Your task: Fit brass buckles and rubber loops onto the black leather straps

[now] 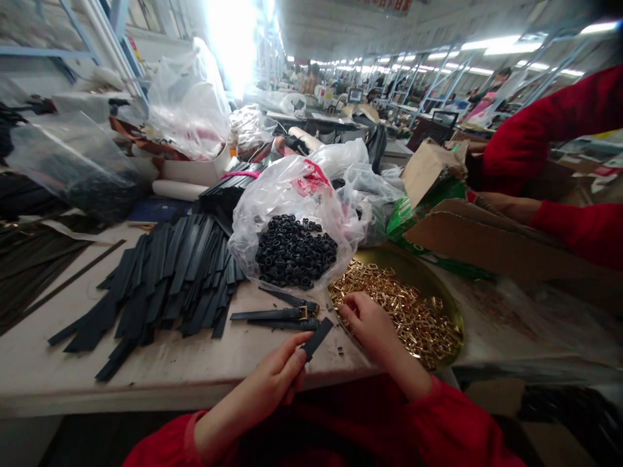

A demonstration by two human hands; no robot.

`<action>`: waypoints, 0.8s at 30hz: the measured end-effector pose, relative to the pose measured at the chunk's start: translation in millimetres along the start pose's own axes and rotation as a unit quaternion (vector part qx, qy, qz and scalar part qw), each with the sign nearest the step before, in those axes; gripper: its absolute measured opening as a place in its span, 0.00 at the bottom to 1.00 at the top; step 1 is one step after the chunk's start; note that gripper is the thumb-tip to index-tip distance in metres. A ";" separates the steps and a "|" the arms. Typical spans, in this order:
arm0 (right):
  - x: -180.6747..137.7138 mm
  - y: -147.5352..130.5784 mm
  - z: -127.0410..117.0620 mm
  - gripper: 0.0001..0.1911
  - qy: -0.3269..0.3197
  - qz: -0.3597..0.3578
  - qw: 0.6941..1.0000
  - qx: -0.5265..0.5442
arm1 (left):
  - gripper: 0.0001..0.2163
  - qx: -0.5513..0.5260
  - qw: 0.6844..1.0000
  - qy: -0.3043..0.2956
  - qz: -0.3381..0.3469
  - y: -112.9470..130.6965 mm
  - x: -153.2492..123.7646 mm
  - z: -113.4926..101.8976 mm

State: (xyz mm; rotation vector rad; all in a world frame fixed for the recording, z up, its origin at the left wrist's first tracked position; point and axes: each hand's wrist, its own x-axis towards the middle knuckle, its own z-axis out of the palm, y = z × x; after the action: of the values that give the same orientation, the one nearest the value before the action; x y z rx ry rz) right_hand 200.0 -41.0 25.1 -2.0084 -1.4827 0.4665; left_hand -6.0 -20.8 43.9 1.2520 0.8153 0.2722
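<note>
My left hand (280,370) is closed around a short black strap (318,338), whose flat end sticks out toward the upper right. Over the left edge of a round brass-coloured tray (457,324) is my right hand (367,321), its thumb and fingers drawn together. Whatever may be between those fingertips is too small to make out. Gold buckles (418,311) fill the tray. Just beyond my left hand lie several black straps with a gold buckle (304,312) on one. An open plastic bag (248,214) holds small black loops (294,253).
A fanned pile of black straps (170,272) covers the table's left part. At right, a co-worker's red-sleeved arms (520,143) reach into an open cardboard box (467,227). More plastic bags (189,104) and a white roll (178,189) stand behind.
</note>
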 end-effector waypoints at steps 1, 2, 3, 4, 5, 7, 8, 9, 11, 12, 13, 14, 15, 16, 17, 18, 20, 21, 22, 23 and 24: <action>11.3 4.3 -2.9 0.09 0.009 0.004 0.996 -0.090 | 0.21 0.011 1.000 0.013 0.006 0.8 1.9 -0.1; 21.4 7.6 -4.7 0.08 0.010 0.010 0.988 -0.156 | 0.18 0.021 0.999 0.025 0.011 1.7 3.9 0.4; 29.6 10.2 -5.7 0.08 0.004 0.017 0.980 -0.197 | 0.15 0.026 0.999 0.036 0.011 2.9 5.6 1.3; 35.7 12.3 -6.4 0.08 -0.002 0.021 0.975 -0.219 | 0.13 0.025 0.999 0.045 0.005 4.4 6.8 2.4; 39.5 14.3 -7.5 0.09 -0.004 0.022 0.975 -0.223 | 0.10 0.018 0.999 0.050 -0.003 6.3 7.4 3.7; 40.5 18.1 -11.9 0.09 0.001 0.020 0.985 -0.171 | 0.07 -0.004 0.998 0.055 -0.019 11.6 6.5 6.1; 38.1 19.5 -15.3 0.10 0.003 0.024 0.993 -0.112 | 0.06 -0.013 0.998 0.055 -0.020 15.1 5.6 7.1; 34.1 20.0 -19.1 0.10 0.001 0.035 0.999 -0.027 | 0.05 -0.016 0.998 0.058 -0.015 18.8 5.0 8.0; 22.3 16.6 -26.4 0.13 -0.024 0.076 0.979 0.188 | 0.05 -0.016 0.997 0.069 0.009 26.3 5.8 9.6; 15.3 12.3 -29.0 0.15 -0.048 0.096 0.953 0.284 | 0.06 -0.017 0.997 0.076 0.023 29.4 7.6 10.4; 8.0 6.4 -30.7 0.16 -0.077 0.112 0.922 0.361 | 0.07 -0.018 0.996 0.083 0.038 31.8 10.2 11.2; 0.9 -0.7 -31.2 0.17 -0.108 0.120 0.895 0.416 | 0.09 -0.020 0.995 0.086 0.051 33.6 13.3 11.9; -5.9 -8.6 -30.7 0.17 -0.137 0.119 0.875 0.449 | 0.10 -0.020 0.994 0.085 0.060 34.6 16.4 12.4; -12.0 -16.6 -29.4 0.17 -0.162 0.112 0.865 0.462 | 0.11 -0.017 0.994 0.081 0.067 35.1 18.9 12.7; -17.4 -24.1 -27.3 0.17 -0.183 0.103 0.861 0.463 | 0.11 -0.010 0.994 0.077 0.071 35.1 20.6 12.6; -21.9 -30.7 -24.8 0.18 -0.200 0.094 0.861 0.458 | 0.11 0.002 0.995 0.075 0.071 34.7 21.2 12.1; -28.8 -40.2 -18.8 0.18 -0.223 0.085 0.863 0.446 | 0.10 0.035 0.994 0.080 0.069 33.1 19.0 10.4; -31.4 -43.0 -15.5 0.18 -0.233 0.087 0.859 0.448 | 0.09 0.054 0.992 0.087 0.072 32.1 16.6 9.4; -33.5 -44.5 -12.1 0.18 -0.241 0.092 0.851 0.458 | 0.08 0.074 0.989 0.097 0.083 30.8 13.7 8.5; -35.3 -45.1 -8.6 0.18 -0.246 0.100 0.839 0.475 | 0.07 0.096 0.984 0.109 0.099 29.3 10.7 7.8; -36.8 -44.9 -5.0 0.17 -0.248 0.110 0.825 0.496 | 0.07 0.122 0.978 0.122 0.118 27.7 8.0 7.4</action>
State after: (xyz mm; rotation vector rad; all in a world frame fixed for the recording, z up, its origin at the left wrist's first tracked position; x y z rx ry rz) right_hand 158.2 -67.9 55.4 -1.2149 -0.8950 1.5758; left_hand 11.2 -12.3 66.6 1.5697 0.9299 0.5385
